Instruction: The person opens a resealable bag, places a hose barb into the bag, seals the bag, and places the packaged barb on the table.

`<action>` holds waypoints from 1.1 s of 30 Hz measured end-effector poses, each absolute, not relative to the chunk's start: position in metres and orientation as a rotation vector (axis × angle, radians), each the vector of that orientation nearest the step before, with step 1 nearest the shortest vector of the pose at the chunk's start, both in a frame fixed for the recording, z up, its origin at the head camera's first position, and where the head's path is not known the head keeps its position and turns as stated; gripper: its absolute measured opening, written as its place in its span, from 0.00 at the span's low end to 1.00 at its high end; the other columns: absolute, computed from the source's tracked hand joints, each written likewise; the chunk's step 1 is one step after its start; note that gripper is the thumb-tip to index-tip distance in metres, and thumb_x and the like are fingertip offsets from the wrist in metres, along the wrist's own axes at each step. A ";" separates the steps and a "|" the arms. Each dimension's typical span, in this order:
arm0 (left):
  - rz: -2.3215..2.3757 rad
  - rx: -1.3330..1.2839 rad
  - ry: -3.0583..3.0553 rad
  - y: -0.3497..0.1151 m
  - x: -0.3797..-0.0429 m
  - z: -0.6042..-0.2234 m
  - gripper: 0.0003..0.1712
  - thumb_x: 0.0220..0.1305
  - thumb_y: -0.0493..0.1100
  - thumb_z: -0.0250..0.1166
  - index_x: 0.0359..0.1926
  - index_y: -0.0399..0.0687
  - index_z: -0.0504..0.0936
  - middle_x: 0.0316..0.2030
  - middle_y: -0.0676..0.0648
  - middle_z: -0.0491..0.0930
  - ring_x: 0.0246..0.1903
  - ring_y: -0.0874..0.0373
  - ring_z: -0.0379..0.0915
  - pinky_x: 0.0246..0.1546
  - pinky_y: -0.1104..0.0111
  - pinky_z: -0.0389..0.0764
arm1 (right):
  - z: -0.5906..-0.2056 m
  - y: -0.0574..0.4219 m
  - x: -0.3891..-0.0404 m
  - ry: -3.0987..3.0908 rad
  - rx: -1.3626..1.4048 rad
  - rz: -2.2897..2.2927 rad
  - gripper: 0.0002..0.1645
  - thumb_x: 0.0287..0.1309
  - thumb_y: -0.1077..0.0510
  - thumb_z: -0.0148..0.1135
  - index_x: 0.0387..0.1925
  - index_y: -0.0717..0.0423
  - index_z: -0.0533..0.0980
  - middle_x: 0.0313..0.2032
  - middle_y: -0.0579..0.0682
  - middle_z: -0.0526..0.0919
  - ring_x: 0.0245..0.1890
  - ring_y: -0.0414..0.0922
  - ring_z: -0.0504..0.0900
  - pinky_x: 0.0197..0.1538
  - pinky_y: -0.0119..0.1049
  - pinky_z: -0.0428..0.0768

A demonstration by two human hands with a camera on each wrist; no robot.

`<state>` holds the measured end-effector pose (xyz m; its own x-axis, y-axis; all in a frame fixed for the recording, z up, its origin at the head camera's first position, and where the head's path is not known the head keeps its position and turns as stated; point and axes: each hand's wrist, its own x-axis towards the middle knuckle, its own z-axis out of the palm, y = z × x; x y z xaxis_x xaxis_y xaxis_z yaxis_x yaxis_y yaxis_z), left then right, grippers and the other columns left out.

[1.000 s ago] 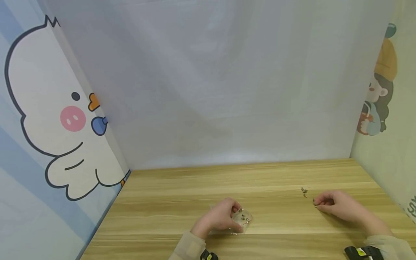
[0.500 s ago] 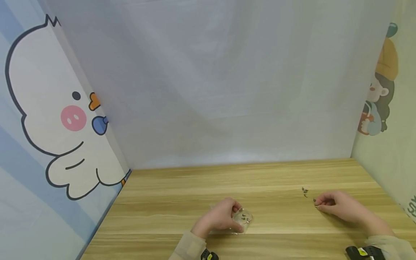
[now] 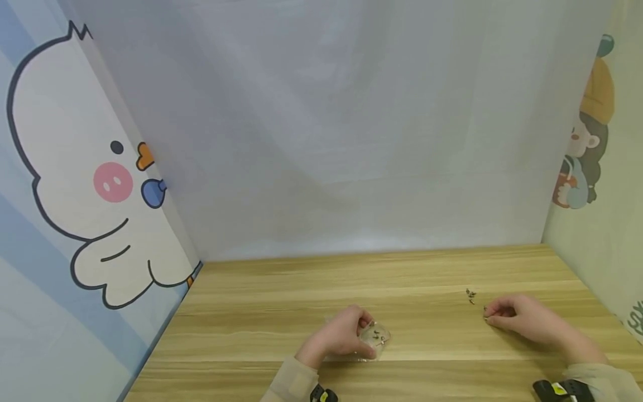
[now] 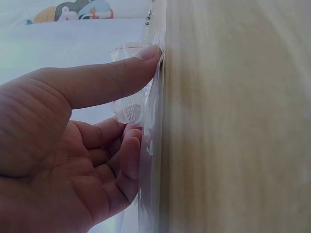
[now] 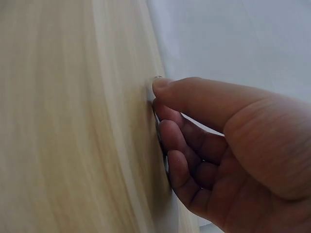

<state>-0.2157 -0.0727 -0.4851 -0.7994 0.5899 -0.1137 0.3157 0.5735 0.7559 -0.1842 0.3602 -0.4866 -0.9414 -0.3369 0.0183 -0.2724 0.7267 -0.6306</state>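
In the head view my left hand (image 3: 344, 333) holds a small clear plastic zip bag (image 3: 373, 341) against the wooden table, with several small dark screws (image 3: 377, 335) showing in it. The left wrist view shows the thumb and fingers on either side of the clear bag (image 4: 129, 109), whose mouth gapes between them. Farther right, my right hand (image 3: 527, 321) rests low on the table, thumb and forefinger pinching a tiny screw (image 3: 485, 317). Only a glint of that screw (image 5: 158, 77) shows past the thumb in the right wrist view.
A small cluster of loose screws (image 3: 470, 296) lies on the table (image 3: 281, 290) just beyond the right fingertips. A pale grey curtain (image 3: 351, 167) stands along the back edge. Printed cartoon panels (image 3: 65, 167) rise at both sides.
Hardly anything differs: both hands keep their places, and the right fingertips shift very slightly at the screw. The bag and the loose screws stay put.
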 end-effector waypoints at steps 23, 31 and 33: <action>1.107 0.744 2.416 -0.071 -0.215 -0.483 0.34 0.46 0.35 0.87 0.54 0.36 0.82 0.43 0.52 0.80 0.37 0.62 0.74 0.41 0.71 0.80 | -0.481 0.305 -0.185 2.719 -0.640 -1.089 0.05 0.69 0.52 0.73 0.41 0.48 0.87 0.36 0.35 0.87 0.35 0.32 0.80 0.39 0.33 0.79; 1.089 0.743 2.438 -0.074 -0.215 -0.485 0.35 0.45 0.35 0.88 0.55 0.36 0.82 0.43 0.52 0.79 0.38 0.62 0.74 0.43 0.71 0.80 | -0.479 0.272 -0.193 2.661 -0.663 -1.079 0.05 0.68 0.50 0.74 0.40 0.46 0.88 0.35 0.35 0.87 0.34 0.33 0.80 0.39 0.33 0.80; 1.083 0.741 2.438 -0.074 -0.215 -0.484 0.36 0.45 0.36 0.88 0.55 0.35 0.82 0.43 0.52 0.79 0.38 0.63 0.74 0.44 0.71 0.80 | -0.479 0.265 -0.195 2.655 -0.673 -1.075 0.05 0.68 0.50 0.74 0.40 0.46 0.88 0.35 0.35 0.87 0.35 0.33 0.81 0.40 0.34 0.80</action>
